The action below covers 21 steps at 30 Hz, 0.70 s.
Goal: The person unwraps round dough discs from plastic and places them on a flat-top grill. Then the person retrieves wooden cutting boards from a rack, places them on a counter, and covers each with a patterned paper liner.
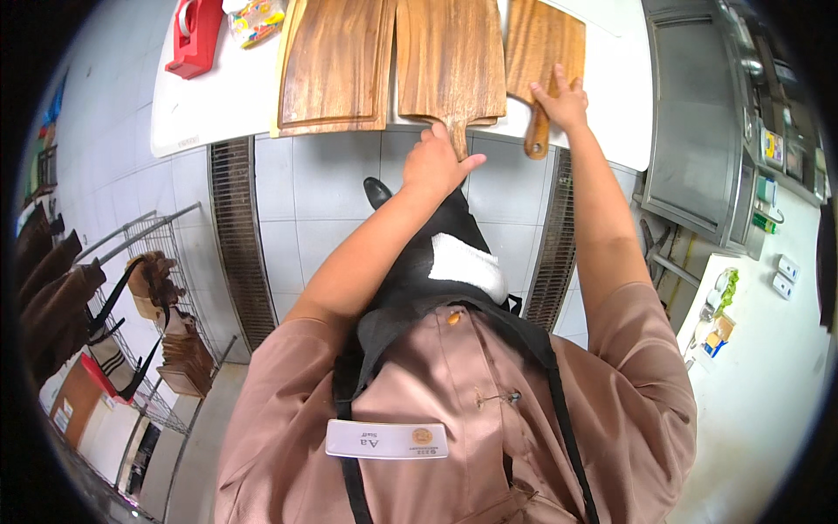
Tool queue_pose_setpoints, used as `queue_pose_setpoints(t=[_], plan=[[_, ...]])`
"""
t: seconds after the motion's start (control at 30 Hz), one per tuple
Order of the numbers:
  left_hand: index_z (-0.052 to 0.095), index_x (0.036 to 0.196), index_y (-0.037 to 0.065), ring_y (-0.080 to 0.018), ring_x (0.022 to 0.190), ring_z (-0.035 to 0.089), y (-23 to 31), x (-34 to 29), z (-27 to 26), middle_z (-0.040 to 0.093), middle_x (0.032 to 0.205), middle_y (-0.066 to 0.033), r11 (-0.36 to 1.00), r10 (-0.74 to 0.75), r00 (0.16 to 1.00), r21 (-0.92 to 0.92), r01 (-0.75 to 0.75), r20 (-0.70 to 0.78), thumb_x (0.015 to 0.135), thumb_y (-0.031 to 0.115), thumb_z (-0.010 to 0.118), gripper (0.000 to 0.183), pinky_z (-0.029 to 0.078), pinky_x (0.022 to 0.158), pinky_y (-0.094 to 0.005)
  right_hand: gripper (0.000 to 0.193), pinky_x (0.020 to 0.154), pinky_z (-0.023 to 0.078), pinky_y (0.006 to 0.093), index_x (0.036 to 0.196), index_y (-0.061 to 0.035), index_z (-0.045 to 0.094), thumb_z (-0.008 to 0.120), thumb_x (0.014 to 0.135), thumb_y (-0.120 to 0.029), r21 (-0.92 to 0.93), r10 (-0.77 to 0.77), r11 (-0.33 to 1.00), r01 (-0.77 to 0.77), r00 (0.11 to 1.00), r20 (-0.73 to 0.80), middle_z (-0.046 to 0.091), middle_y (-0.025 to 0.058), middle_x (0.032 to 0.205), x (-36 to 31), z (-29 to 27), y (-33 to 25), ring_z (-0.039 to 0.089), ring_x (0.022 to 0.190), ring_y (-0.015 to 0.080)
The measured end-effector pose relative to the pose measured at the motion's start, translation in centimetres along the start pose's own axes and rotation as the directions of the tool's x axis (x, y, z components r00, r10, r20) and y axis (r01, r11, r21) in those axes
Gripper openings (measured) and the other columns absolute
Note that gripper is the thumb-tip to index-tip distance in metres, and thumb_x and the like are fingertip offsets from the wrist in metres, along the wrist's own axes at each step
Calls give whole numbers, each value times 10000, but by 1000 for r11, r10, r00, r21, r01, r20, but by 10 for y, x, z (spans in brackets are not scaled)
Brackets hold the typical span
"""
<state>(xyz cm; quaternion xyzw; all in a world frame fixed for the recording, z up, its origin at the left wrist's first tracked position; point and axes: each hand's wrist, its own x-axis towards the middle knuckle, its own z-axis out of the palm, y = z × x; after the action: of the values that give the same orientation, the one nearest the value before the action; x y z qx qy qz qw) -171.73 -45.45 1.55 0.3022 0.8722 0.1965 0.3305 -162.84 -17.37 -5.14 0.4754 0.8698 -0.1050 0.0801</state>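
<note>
My left hand (pixel 434 163) is at the handle of the middle wooden cutting board (pixel 450 61), its fingers curled beside the handle and the thumb sticking out to the right. That handle juts past the table's near edge, and another board's edge shows beneath. My right hand (pixel 566 105) lies with fingers spread on a smaller wooden cutting board (pixel 547 44), next to its handle (pixel 537 133). This handle, with a hole in its end, also overhangs the edge. A rectangular grooved cutting board (pixel 336 65) lies to the left, out of my hands.
The boards lie on a white table (pixel 188 118). A red tape dispenser (pixel 195 37) and a colourful plastic packet (pixel 256 23) are at its far left. A wire rack (pixel 166 288) with brown items stands at left, a metal cabinet (pixel 696 113) at right. White cloth (pixel 467 265) hangs at my apron.
</note>
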Motion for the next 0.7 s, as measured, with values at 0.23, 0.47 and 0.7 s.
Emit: queue_pose_setpoints(t=[0.23, 0.47, 0.7], plan=[[447, 1052, -78, -379, 917, 633, -1, 10, -2, 621, 971, -267, 981, -190, 979, -62, 186, -74, 693, 311, 719, 595, 511, 805, -415, 775, 1073, 291, 489, 1428, -307, 348, 514, 783, -702, 12, -55, 998, 55, 998, -2, 220, 219, 1495, -20, -11, -25, 207, 1363, 447], [555, 883, -49, -362, 801, 638, 39, -16, -9, 642, 802, -246, 892, -153, 985, -439, 105, -77, 634, 252, 705, 418, 487, 744, -429, 751, 1054, 288, 504, 1410, -92, 359, 490, 868, -596, 912, -218, 398, -102, 955, 202, 418, 217, 1376, -29, -61, 37, 313, 1324, 376], [528, 1027, -58, -362, 858, 634, 180, -4, 97, 627, 909, -259, 907, 132, 983, -415, -69, 125, 759, 353, 689, 516, 503, 720, -428, 905, 955, 430, 422, 1404, -41, 223, 805, 734, -216, 968, 74, 94, -232, 971, 226, 514, 199, 1257, -29, -86, 131, 492, 1180, 285]])
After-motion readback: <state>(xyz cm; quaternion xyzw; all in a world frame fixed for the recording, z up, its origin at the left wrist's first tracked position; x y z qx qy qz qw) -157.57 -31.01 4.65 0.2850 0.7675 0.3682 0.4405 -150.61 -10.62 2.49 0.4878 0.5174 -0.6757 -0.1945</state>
